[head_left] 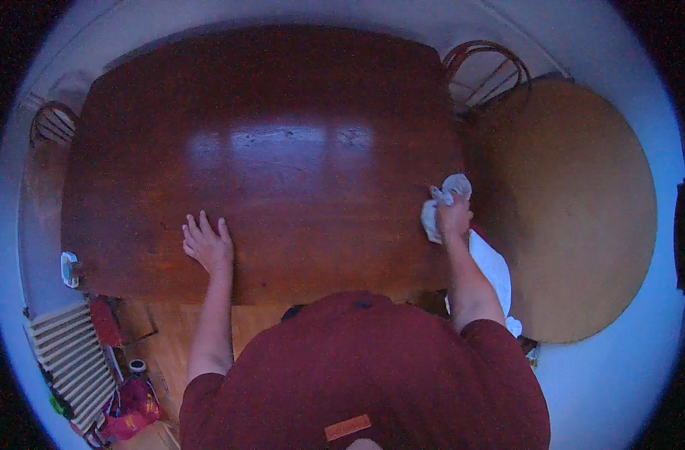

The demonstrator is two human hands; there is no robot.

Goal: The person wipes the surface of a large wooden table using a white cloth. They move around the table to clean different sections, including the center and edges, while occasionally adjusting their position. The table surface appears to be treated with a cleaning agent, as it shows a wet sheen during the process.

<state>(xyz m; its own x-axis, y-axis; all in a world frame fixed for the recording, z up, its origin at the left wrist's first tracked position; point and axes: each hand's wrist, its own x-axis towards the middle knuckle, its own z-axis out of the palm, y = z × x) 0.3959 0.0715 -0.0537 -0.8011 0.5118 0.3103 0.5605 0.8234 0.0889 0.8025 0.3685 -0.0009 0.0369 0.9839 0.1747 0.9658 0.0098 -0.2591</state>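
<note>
A large dark brown wooden table fills the middle, with window light reflected on its polished top. My left hand lies flat on it near the front edge, fingers spread and holding nothing. At the table's right edge my right hand is closed on a crumpled whitish cloth, which bunches out on both sides of the fingers. The cloth rests against the tabletop; part of it is hidden under the hand.
To the right stands a round tan tabletop, with a white sheet-like thing between it and my forearm. Curved chair backs show at the far right and far left. A small white object sits at the left corner, above a radiator and pink bag.
</note>
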